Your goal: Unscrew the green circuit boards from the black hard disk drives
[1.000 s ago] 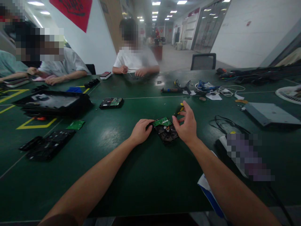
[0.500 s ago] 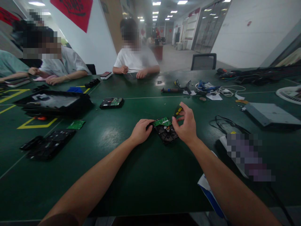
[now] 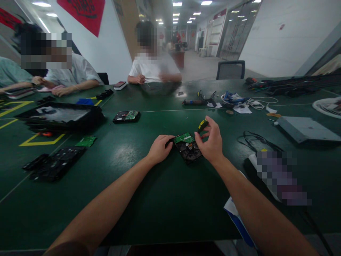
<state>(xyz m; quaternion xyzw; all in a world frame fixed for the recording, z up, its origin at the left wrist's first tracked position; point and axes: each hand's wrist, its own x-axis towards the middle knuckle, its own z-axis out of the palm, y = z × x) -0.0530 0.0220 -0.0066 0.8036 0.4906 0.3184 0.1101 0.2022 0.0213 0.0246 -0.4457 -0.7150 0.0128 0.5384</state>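
Left fingers (image 3: 165, 139) are gripping a hard drive (image 3: 187, 150), right fingers (image 3: 212, 125) pinching a screwdriver (image 3: 203, 125); a red poster (image 3: 84, 13) is bearing unreadable writing.

A person (image 3: 149, 68) in a white T-shirt is sitting across the green table (image 3: 170, 209), with a dark chair (image 3: 230, 70) standing off to the right. White cables (image 3: 256, 103) are lying loosely coiled toward the far side — a flat silver-grey box (image 3: 310, 128) is resting nearer, at the right. On the left, a black tray (image 3: 93, 116) is sitting beside yellow tape lines (image 3: 39, 144), while a red poster (image 3: 83, 14) is hanging on the pale wall (image 3: 109, 57) beyond.
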